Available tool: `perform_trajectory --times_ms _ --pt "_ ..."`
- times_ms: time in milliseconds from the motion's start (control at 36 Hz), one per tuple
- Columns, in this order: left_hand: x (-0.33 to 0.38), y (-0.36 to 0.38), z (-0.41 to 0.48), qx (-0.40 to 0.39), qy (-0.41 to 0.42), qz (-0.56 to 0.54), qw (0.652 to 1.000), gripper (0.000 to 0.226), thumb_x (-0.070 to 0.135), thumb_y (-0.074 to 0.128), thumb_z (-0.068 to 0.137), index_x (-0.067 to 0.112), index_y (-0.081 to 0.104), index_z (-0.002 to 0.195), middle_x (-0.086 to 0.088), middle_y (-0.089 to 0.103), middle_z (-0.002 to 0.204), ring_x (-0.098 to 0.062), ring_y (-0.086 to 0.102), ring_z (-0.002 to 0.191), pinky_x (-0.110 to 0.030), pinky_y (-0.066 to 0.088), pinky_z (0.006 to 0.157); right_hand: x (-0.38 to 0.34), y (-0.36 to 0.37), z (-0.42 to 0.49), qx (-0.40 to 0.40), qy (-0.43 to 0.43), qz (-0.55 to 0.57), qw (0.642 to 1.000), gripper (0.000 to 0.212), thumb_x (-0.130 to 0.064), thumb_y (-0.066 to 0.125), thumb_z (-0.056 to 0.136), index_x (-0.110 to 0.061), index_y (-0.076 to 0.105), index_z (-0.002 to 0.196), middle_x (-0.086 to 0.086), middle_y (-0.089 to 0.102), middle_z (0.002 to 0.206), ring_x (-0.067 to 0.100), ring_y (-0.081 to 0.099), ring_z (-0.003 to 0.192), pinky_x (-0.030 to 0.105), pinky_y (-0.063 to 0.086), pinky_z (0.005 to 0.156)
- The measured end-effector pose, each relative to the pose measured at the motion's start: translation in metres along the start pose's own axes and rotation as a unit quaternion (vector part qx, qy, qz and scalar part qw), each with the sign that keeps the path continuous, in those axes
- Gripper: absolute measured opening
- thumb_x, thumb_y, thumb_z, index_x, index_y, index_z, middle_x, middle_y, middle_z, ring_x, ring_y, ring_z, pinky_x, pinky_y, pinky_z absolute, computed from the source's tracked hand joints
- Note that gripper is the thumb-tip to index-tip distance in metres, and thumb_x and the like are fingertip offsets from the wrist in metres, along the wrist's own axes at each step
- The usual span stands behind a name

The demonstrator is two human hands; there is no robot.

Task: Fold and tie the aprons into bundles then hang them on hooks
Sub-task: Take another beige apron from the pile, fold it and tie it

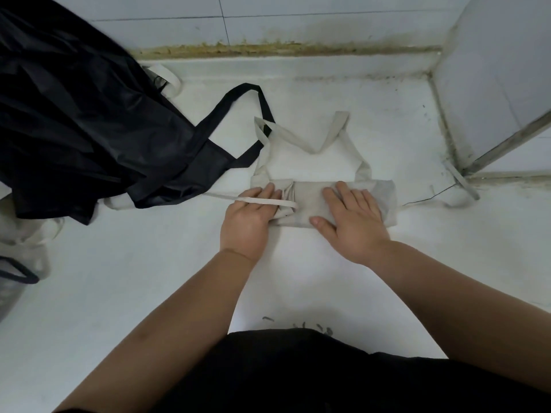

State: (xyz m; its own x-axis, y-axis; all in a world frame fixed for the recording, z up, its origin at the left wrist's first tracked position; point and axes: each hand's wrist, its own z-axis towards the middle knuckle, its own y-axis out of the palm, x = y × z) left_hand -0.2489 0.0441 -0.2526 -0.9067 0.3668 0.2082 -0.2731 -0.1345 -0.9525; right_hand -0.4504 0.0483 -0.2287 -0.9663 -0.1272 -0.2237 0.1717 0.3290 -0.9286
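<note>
Folded pale apron [310, 201] on white table [149, 278], right hand [348, 222] flat on it, left hand [247, 222] flat on its left end, strap [268, 201] over straight fingers, black apron [74, 114] further left

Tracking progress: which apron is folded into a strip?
The beige apron, pressed flat under the left hand and right hand; the black apron lies crumpled, unfolded, to the left.

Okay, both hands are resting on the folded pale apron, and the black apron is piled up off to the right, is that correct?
Not quite. The head view shows the black apron heaped to the left, not the right. The rest holds: the left hand and the right hand both rest on the folded pale apron.
</note>
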Motion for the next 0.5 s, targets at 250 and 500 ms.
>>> perform_trajectory --times_ms 250,500 --pt "-0.001 -0.016 0.002 -0.125 0.015 0.025 0.992 0.053 0.0 0.046 0.081 0.002 0.053 0.134 -0.014 0.052 0.14 -0.031 0.051 0.127 -0.044 0.05 0.095 -0.012 -0.004 -0.017 0.261 0.306 0.217 0.89 0.071 -0.034 0.063 0.082 -0.008 0.033 0.141 0.016 0.034 0.145 0.034 0.03 0.134 0.047 0.025 0.106" --pt "0.005 -0.024 0.0 -0.244 -0.052 -0.001 0.968 0.07 0.007 0.031 0.096 0.027 -0.005 0.152 0.003 -0.007 0.161 -0.016 -0.009 0.148 -0.036 -0.002 0.118 -0.008 -0.031 0.007 0.195 0.515 0.62 0.559 0.094 -0.04 0.075 0.073 -0.014 0.021 0.145 0.006 0.046 0.133 0.025 0.052 0.107 0.034 0.043 0.085"
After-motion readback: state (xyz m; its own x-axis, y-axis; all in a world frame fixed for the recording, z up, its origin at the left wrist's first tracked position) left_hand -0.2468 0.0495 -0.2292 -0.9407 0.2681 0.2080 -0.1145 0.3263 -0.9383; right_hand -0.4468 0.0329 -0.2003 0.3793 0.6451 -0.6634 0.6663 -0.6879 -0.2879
